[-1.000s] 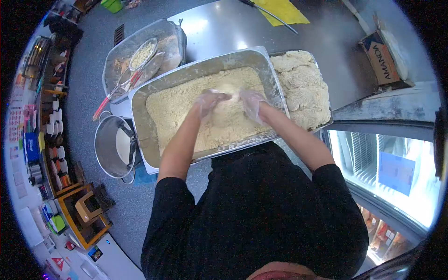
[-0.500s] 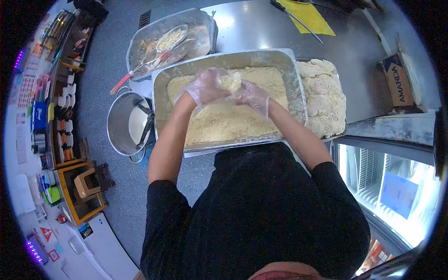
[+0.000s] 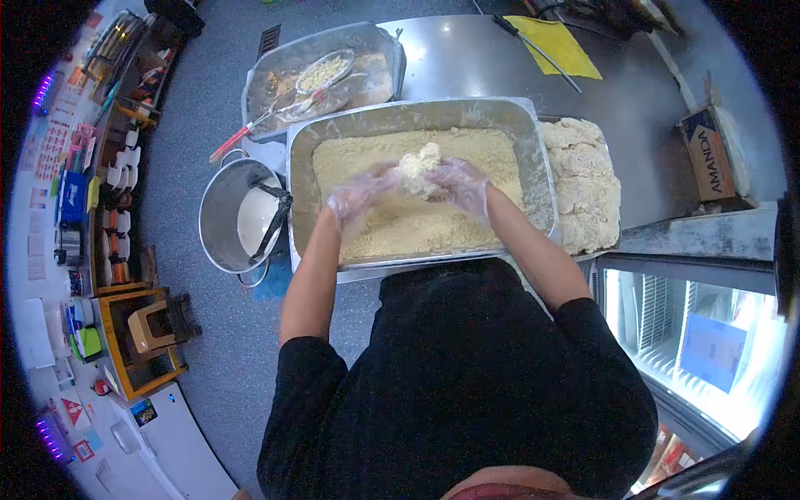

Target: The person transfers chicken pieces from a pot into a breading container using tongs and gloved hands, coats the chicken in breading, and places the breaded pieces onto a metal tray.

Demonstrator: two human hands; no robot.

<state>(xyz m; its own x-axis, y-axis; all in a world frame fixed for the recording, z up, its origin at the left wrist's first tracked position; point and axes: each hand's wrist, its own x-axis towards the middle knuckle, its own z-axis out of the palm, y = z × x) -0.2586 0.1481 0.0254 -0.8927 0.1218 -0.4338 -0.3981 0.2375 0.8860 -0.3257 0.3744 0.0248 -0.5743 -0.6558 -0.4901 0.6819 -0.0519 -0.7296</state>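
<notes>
A lumpy piece of food coated in pale flour (image 3: 421, 169) is held up between my two hands, above a deep metal pan (image 3: 298, 179). Loose pale yellow flour (image 3: 417, 229) covers the pan's bottom. My left hand (image 3: 367, 192), in a clear plastic glove and smeared by motion, has its fingers against the left side of the piece. From the right, my right hand (image 3: 460, 183), gloved the same way, grips it with curled fingers. The coating hides what kind of food lies inside.
Right of the pan stands a tray heaped with flour-coated pieces (image 3: 579, 187). Behind it on the left is a grey tub (image 3: 392, 62) holding a strainer (image 3: 325, 73) and a red-handled tool (image 3: 229, 143). A metal pot (image 3: 218, 218) with white contents stands left. A yellow cloth (image 3: 567, 50) lies farther back.
The coated piece now shows more fully between my hands. My left hand has shifted down and turned flatter, away from wrapping over the piece. The whole view has shifted slightly.
</notes>
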